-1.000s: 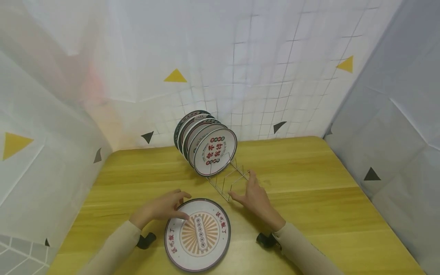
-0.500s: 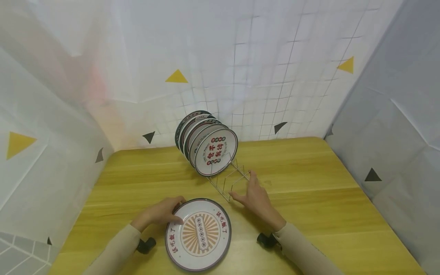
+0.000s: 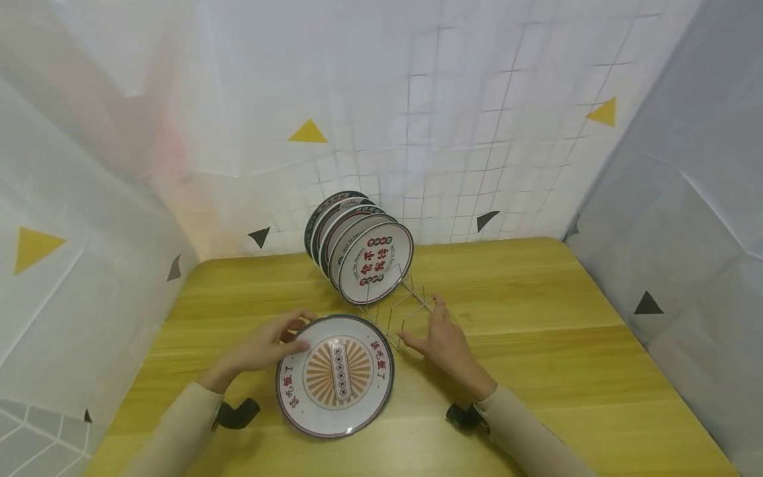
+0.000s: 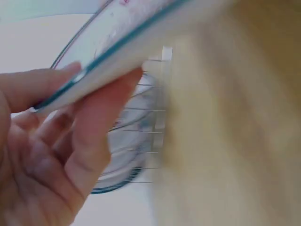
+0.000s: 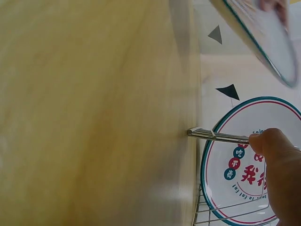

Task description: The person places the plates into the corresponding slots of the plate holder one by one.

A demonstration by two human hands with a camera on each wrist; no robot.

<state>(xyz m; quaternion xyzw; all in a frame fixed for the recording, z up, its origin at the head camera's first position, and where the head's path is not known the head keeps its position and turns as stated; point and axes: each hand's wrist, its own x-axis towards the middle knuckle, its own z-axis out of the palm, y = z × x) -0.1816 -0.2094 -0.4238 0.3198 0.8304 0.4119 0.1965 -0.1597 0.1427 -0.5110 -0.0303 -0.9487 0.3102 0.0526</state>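
With thumb on top and fingers underneath, my left hand (image 3: pixel 262 346) grips the left rim of a round white plate (image 3: pixel 341 421) that has a dark rim, red characters and an orange sunburst. The left wrist view shows the plate tilted and raised off the table. My right hand (image 3: pixel 444 348) holds the near end of a wire dish rack (image 5: pixel 218 136), thumb at one corner and a finger at the other in the head view. Several plates stand on edge in the rack's far part; the front plate (image 3: pixel 375 265) bears red characters. The rack's near slots hold no plate.
Everything stands on a yellow wood-grain table (image 3: pixel 536 371). White sheeting with grid lines and triangles hangs at the back and sides. Black camera mounts, such as the left mount (image 3: pixel 237 414), hang below both wrists.
The left hand first reached over the plate, then took its left rim. Now the plate is raised and shifted slightly left and away from me. My right hand keeps its place on the rack.
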